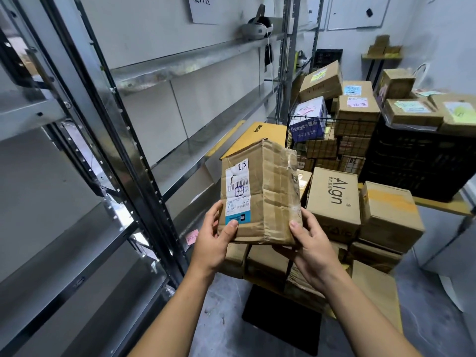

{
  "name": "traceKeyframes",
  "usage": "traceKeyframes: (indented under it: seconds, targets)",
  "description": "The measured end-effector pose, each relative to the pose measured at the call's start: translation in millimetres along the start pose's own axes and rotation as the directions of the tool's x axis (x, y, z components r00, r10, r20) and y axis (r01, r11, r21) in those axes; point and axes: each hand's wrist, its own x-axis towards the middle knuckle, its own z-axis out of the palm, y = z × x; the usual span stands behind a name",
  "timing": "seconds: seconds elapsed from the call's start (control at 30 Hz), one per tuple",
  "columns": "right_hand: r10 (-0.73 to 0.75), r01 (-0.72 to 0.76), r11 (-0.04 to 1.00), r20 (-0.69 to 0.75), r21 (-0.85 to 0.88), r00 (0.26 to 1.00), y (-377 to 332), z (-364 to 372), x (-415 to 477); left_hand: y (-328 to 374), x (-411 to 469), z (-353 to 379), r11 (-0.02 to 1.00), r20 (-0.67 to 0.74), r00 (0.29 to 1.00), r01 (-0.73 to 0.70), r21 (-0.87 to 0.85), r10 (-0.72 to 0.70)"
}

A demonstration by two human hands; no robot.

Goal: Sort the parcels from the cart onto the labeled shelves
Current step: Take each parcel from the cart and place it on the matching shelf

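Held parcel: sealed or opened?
Sealed, as far as visible: clear tape wraps the crumpled parcel, no flap lifted; left hand and right hand grip it.

Both bare forearms are extending up from the bottom edge of the frame and angling in toward its centre. The left hand (215, 240) is sitting just left of centre, palm turned inward, with the left thumb (231, 226) pressing on the near face of a parcel (260, 191) and the fingers curling round its left edge. The right hand (313, 249) is mirroring it just right of centre, with the right thumb (296, 226) lying on the lower right corner and the fingers wrapping underneath.
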Motion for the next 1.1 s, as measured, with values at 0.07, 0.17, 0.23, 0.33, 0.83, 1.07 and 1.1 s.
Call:
traceKeyframes:
  seconds: [0.07, 0.17, 0.23, 0.33, 0.83, 1.07, 1.1]
  targets:
    - [-0.018, 0.02, 0.996, 0.024, -0.091, 1.0, -0.7, 1.4, 0.3, -2.5, -4.2, -1.3, 0.999, -0.021, 1.0, -0.003, -0.049, 0.002]
    - [-0.169, 0.146, 0.926, -0.035, -0.348, 0.985, -3.8, 4.7, -0.1, -4.0, -8.6, -2.3, 0.999, -0.11, 0.993, -0.036, -0.01, 0.035]
    - [-0.311, 0.24, 0.816, -0.05, -0.526, 0.949, -4.2, 5.1, -0.2, -1.6, -12.5, 0.0, 0.997, -0.128, 0.989, -0.062, 0.051, 0.068]
    - [-0.436, 0.356, 0.699, 0.026, -0.621, 0.9, -4.1, 6.1, -4.2, -0.3, -18.6, 4.3, 0.991, -0.139, 0.984, -0.101, 0.088, 0.112]
    - [-0.271, 0.399, 0.713, 0.299, -0.576, 0.915, 10.9, 18.9, -24.7, -2.5, -47.9, -6.1, 0.92, -0.295, 0.924, -0.124, 0.372, 0.244]
    - [-0.3, 0.432, 0.744, 0.323, -0.51, 0.898, 29.8, 49.3, -28.9, 7.1, -66.4, -34.1, 0.865, -0.347, 0.891, -0.092, 0.493, 0.293]
    - [-0.292, 0.432, 0.753, 0.336, -0.496, 0.895, 33.4, 54.9, -29.9, 8.3, -69.7, -39.9, 0.859, -0.356, 0.887, -0.082, 0.506, 0.294]
